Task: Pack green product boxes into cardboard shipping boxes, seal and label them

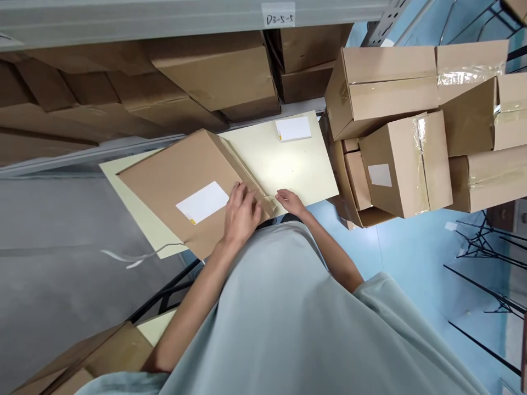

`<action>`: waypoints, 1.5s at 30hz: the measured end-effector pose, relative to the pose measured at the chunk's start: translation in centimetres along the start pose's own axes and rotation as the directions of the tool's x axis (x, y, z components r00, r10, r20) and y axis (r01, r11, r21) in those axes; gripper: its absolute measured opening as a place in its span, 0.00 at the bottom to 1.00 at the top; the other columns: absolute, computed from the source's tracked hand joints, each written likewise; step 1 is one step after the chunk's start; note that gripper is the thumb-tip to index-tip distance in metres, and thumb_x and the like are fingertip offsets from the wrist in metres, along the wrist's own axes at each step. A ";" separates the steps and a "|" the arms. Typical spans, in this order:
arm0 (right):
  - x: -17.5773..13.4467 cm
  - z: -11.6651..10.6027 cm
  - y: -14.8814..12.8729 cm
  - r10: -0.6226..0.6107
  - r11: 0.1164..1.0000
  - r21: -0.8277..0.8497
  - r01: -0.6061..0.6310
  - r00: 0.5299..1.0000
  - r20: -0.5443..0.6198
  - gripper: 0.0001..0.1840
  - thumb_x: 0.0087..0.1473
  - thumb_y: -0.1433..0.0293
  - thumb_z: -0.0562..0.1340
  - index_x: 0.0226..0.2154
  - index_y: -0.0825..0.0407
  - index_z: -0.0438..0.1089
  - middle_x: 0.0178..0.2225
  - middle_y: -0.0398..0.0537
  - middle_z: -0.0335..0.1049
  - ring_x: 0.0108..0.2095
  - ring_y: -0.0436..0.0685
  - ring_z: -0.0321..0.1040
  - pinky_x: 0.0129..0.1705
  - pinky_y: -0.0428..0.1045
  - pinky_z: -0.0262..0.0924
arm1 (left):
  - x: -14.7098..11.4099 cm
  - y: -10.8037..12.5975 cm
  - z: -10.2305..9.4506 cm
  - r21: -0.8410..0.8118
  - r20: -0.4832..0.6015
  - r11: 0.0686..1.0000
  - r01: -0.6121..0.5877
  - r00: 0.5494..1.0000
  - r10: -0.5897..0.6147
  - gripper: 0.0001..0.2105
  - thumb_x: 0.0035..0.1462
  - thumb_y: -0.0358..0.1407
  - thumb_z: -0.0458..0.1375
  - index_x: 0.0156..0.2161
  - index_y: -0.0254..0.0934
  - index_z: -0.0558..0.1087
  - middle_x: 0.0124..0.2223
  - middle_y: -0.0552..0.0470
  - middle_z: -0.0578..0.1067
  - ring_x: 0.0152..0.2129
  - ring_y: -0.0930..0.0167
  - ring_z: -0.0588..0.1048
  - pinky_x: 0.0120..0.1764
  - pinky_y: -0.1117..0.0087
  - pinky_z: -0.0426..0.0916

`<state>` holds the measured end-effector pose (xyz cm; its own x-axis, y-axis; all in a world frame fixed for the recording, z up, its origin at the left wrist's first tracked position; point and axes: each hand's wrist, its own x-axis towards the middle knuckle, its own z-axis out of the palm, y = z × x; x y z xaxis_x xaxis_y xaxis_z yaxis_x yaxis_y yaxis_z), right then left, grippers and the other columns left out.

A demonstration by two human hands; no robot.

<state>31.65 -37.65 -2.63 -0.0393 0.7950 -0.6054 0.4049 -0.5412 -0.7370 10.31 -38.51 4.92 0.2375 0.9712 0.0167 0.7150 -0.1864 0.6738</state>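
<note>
A closed cardboard box [173, 186] lies at a slant on a pale cream board [284, 170], its large face up. A white label [203, 203] with a small yellow mark is on that face. My left hand [242, 214] rests on the box beside the label, fingers slightly bent and apart over the near right edge. Clear packing tape [270, 203] shows at the box's near right corner. Just right of it is my right hand [290, 201], thumb and fingers drawn together; whether they grip the tape end is too small to tell.
A stack of white labels [293, 129] lies on the board's far right. Behind, cardboard boxes [214, 66] fill a shelf under a grey beam [185, 19] marked D3-5-5. More boxes [411, 164] are piled at right. A white cord [140, 256] hangs off the left side.
</note>
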 end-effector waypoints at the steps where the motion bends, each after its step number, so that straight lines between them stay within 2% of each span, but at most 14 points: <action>1: 0.6 0.1 -0.1 0.010 1.000 0.014 -0.011 1.000 0.018 0.14 0.72 0.65 0.65 0.55 0.52 0.79 0.57 0.56 0.84 0.59 0.58 0.81 0.65 0.54 0.72 | -0.1 0.1 0.2 0.005 -0.005 1.000 0.004 1.000 -0.004 0.20 0.69 0.37 0.58 0.63 0.41 0.77 0.76 0.38 0.69 0.78 0.45 0.61 0.77 0.33 0.59; 4: 2.3 0.4 -0.6 0.009 0.991 0.133 -0.019 0.997 0.079 0.12 0.69 0.63 0.65 0.45 0.54 0.80 0.46 0.51 0.86 0.50 0.56 0.82 0.58 0.51 0.74 | -0.1 0.4 0.5 0.003 -0.020 1.000 0.026 0.999 -0.026 0.21 0.69 0.36 0.57 0.65 0.40 0.75 0.77 0.38 0.68 0.79 0.46 0.60 0.77 0.34 0.59; 7: 3.4 0.7 -1.5 0.017 0.959 0.278 -0.050 0.993 0.119 0.09 0.64 0.64 0.67 0.37 0.53 0.80 0.35 0.45 0.83 0.42 0.54 0.79 0.50 0.48 0.74 | 0.0 0.6 0.6 -0.024 -0.024 0.998 0.058 0.998 -0.058 0.21 0.70 0.36 0.56 0.65 0.39 0.75 0.77 0.38 0.68 0.79 0.49 0.60 0.79 0.37 0.57; 11: 3.9 0.5 -2.7 0.115 0.932 0.319 -0.170 0.976 0.184 0.06 0.57 0.70 0.71 0.29 0.54 0.79 0.25 0.39 0.75 0.34 0.51 0.73 0.42 0.45 0.69 | 0.1 0.8 0.5 -0.040 0.007 0.994 0.104 0.995 -0.103 0.22 0.70 0.37 0.56 0.66 0.38 0.74 0.79 0.36 0.66 0.80 0.51 0.58 0.80 0.40 0.54; 16: 3.7 -0.9 -3.5 0.147 0.895 0.376 -0.241 0.954 0.262 0.09 0.53 0.71 0.77 0.27 0.54 0.79 0.26 0.40 0.76 0.34 0.50 0.74 0.44 0.45 0.69 | 0.1 0.9 0.5 -0.026 0.022 0.993 0.117 0.993 -0.117 0.22 0.70 0.36 0.55 0.66 0.35 0.75 0.79 0.34 0.65 0.81 0.51 0.55 0.81 0.40 0.53; 22: 3.6 -2.4 -2.4 0.084 0.873 0.432 -0.224 0.944 0.319 0.07 0.51 0.74 0.77 0.34 0.53 0.82 0.33 0.43 0.82 0.39 0.51 0.77 0.53 0.48 0.69 | 0.0 0.8 1.0 -0.037 0.012 0.991 0.125 0.992 -0.125 0.22 0.70 0.36 0.55 0.66 0.37 0.74 0.80 0.36 0.63 0.82 0.51 0.53 0.81 0.40 0.52; 25: 3.6 -2.3 -1.1 0.051 0.858 0.482 -0.178 0.963 0.265 0.08 0.52 0.75 0.76 0.35 0.52 0.80 0.34 0.41 0.82 0.40 0.51 0.77 0.56 0.49 0.68 | -0.1 0.8 1.1 -0.033 0.013 0.991 0.127 0.992 -0.127 0.22 0.71 0.36 0.55 0.66 0.36 0.75 0.80 0.36 0.63 0.82 0.51 0.52 0.81 0.41 0.52; 29: 3.3 -1.4 0.6 0.025 0.820 0.559 -0.122 0.984 0.178 0.08 0.55 0.71 0.75 0.37 0.50 0.77 0.35 0.41 0.81 0.44 0.52 0.78 0.59 0.51 0.68 | -0.2 0.7 1.1 -0.022 0.022 0.992 0.122 0.992 -0.122 0.22 0.71 0.36 0.54 0.66 0.35 0.75 0.81 0.35 0.62 0.82 0.51 0.52 0.81 0.42 0.51; 34: 3.6 1.4 1.6 0.002 0.790 0.612 -0.038 0.998 0.061 0.11 0.58 0.65 0.74 0.41 0.49 0.75 0.38 0.43 0.81 0.46 0.53 0.78 0.59 0.51 0.70 | -0.3 0.6 1.3 -0.022 0.026 0.995 0.101 0.995 -0.101 0.21 0.72 0.36 0.53 0.66 0.35 0.75 0.82 0.35 0.60 0.83 0.53 0.50 0.81 0.42 0.50; 38: 4.2 5.3 1.5 0.008 0.824 0.564 0.050 0.995 -0.101 0.11 0.62 0.61 0.72 0.42 0.48 0.74 0.40 0.45 0.80 0.46 0.55 0.77 0.57 0.51 0.73 | -0.4 0.3 1.6 -0.040 0.011 0.995 0.090 0.996 -0.090 0.20 0.74 0.36 0.52 0.65 0.35 0.75 0.82 0.35 0.59 0.83 0.53 0.49 0.81 0.41 0.49; 41: 4.2 7.5 1.5 -0.039 0.863 0.485 0.141 0.976 -0.214 0.07 0.67 0.63 0.67 0.43 0.48 0.74 0.44 0.48 0.80 0.48 0.56 0.77 0.59 0.51 0.73 | -0.5 0.1 2.1 -0.063 -0.004 0.994 0.094 0.996 -0.094 0.21 0.75 0.38 0.52 0.65 0.36 0.75 0.82 0.36 0.59 0.83 0.53 0.49 0.81 0.40 0.48; 43: 4.0 8.0 1.5 -0.068 0.895 0.408 0.182 0.958 -0.278 0.06 0.67 0.65 0.66 0.45 0.49 0.74 0.49 0.52 0.80 0.50 0.56 0.77 0.60 0.52 0.73 | -0.5 0.2 2.4 -0.078 -0.018 0.993 0.090 0.996 -0.092 0.21 0.75 0.41 0.52 0.66 0.37 0.75 0.82 0.36 0.60 0.83 0.53 0.49 0.81 0.40 0.48; 45: 3.7 7.4 1.3 -0.073 0.923 0.336 0.186 0.944 -0.323 0.09 0.67 0.64 0.67 0.47 0.50 0.75 0.54 0.55 0.78 0.51 0.58 0.77 0.61 0.54 0.73 | -0.5 0.4 2.3 -0.105 -0.026 0.991 0.078 0.996 -0.081 0.23 0.76 0.43 0.52 0.67 0.36 0.75 0.82 0.35 0.60 0.82 0.53 0.51 0.81 0.41 0.50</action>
<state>25.24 -37.42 -8.10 0.2283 0.8781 -0.4204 0.0596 -0.4436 -0.8942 12.05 -39.38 3.46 0.1619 0.9866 -0.0191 0.6582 -0.0936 0.7470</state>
